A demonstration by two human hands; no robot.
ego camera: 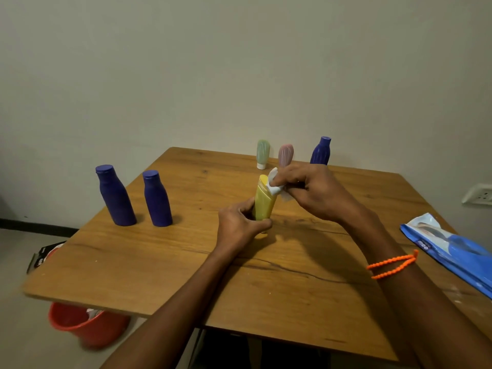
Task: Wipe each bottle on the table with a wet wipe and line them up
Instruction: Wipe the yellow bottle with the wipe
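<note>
My left hand (pixel 239 226) grips the lower end of a yellow tube bottle (pixel 263 199), held upright above the wooden table (pixel 159 262). My right hand (pixel 314 193) pinches a white wet wipe (pixel 275 183) against the bottle's top right side. Two purple bottles (pixel 115 195) (pixel 157 199) stand side by side at the left of the table. At the far edge stand a green tube (pixel 263 153), a pink tube (pixel 285 155) partly behind my right hand, and a third purple bottle (pixel 320 151).
A blue wet wipe pack (pixel 450 249) lies at the table's right edge. A red bucket (pixel 85 326) stands on the floor under the left front corner, with a dark box (pixel 44 255) beside the table. A wall socket (pixel 478 194) is at the right.
</note>
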